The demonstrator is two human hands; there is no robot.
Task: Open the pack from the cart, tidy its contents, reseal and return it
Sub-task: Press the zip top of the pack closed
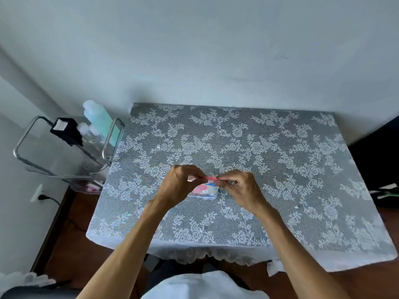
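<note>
A small pack [206,190], pale with pink and blue print, stands on the lace-covered table [280,169] near its middle front. My left hand [181,183] pinches the pack's pink top edge from the left. My right hand [236,185] pinches the same top edge from the right. The fingertips of both hands meet over the top strip and hide most of it. The cart [64,147], a chrome-framed trolley, stands to the left of the table.
On the cart's top shelf are a black box [65,131] and a pale green bottle [100,118]. A lower shelf holds small pink items [90,188]. A wall outlet [37,194] is low on the left wall. A dark object [377,158] stands right of the table.
</note>
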